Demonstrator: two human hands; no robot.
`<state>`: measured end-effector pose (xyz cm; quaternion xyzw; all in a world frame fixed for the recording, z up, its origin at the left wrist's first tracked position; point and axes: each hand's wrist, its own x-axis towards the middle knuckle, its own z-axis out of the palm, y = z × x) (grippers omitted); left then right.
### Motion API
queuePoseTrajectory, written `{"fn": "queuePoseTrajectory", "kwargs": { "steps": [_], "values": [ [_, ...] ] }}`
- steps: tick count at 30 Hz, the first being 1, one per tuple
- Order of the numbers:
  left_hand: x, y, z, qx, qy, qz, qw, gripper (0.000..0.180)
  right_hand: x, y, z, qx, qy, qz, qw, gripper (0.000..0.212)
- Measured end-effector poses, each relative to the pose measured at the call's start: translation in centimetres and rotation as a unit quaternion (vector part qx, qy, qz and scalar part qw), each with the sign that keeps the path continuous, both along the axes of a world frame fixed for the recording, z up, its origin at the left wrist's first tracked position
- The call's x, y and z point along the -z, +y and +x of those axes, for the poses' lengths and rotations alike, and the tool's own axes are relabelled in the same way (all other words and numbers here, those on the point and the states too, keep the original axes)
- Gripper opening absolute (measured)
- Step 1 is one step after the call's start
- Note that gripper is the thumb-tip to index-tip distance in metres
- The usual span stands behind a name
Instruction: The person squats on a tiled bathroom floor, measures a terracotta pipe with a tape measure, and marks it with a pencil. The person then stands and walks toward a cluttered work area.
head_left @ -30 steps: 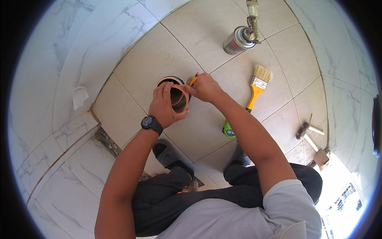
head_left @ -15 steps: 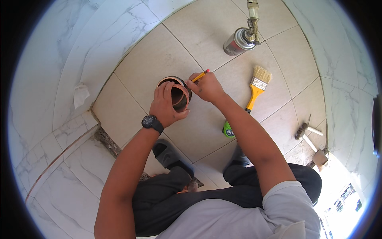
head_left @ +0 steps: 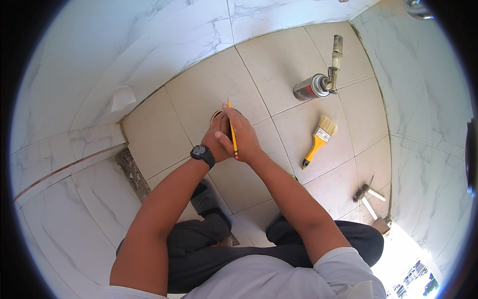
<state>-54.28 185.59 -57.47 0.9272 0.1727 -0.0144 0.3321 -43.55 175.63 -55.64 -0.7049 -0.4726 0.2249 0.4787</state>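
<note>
My left hand [head_left: 216,143], a black watch on its wrist, is closed round a short reddish-brown pipe piece [head_left: 214,116]. Only a slice of the pipe's rim shows past the fingers; the rest is hidden. Pressed up against it from the other side is my right hand [head_left: 246,137], its fingers also over the pipe. A yellow pencil [head_left: 232,130] with a red end lies in the right hand, tip pointing away from me. The two hands touch, low over the tiled floor.
To the right lie a flat paintbrush [head_left: 316,141] with a yellow handle and a gas can with a torch head [head_left: 314,87]. A hammer [head_left: 362,192] and a trowel [head_left: 381,225] rest farther right. Marble-patterned walls [head_left: 164,40] enclose the beige tile floor [head_left: 204,79].
My right hand has come in from the pipe's right side to cover it. The pencil has swung from slanting right to nearly upright in view. My view has tilted, showing more far wall.
</note>
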Motion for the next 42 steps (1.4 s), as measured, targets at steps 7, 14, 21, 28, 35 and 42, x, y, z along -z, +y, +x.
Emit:
{"fn": "queuePoseTrajectory", "kwargs": {
  "steps": [7,14,21,28,35,42],
  "values": [
    [0.4,0.2,-0.5,-0.028,-0.096,-0.041,0.994,0.102,0.9,0.2,-0.1,-0.045,-0.080,-0.047,0.995,0.091],
    [0.2,0.4,-0.9,-0.029,-0.123,-0.051,0.991,0.102,0.6,0.8,-0.1,-0.054,-0.096,-0.076,0.991,0.101],
    [1.0,0.1,-1.1,-0.054,-0.126,-0.045,0.990,0.098,0.5,1.2,-0.6,-0.038,-0.134,-0.086,0.986,0.102],
    [2.2,-0.8,-1.6,-0.090,-0.162,-0.004,0.983,0.094,0.2,1.4,-0.7,-0.049,-0.157,-0.103,0.981,0.096],
    [3.4,-0.6,-2.0,-0.092,-0.135,-0.011,0.986,0.097,0.0,1.7,-1.0,-0.054,-0.176,-0.138,0.973,0.096],
    [0.8,3.0,-2.9,0.016,-0.041,-0.169,0.985,0.128,-0.5,2.3,-1.3,-0.072,-0.200,-0.220,0.952,0.109]
  ]
}}
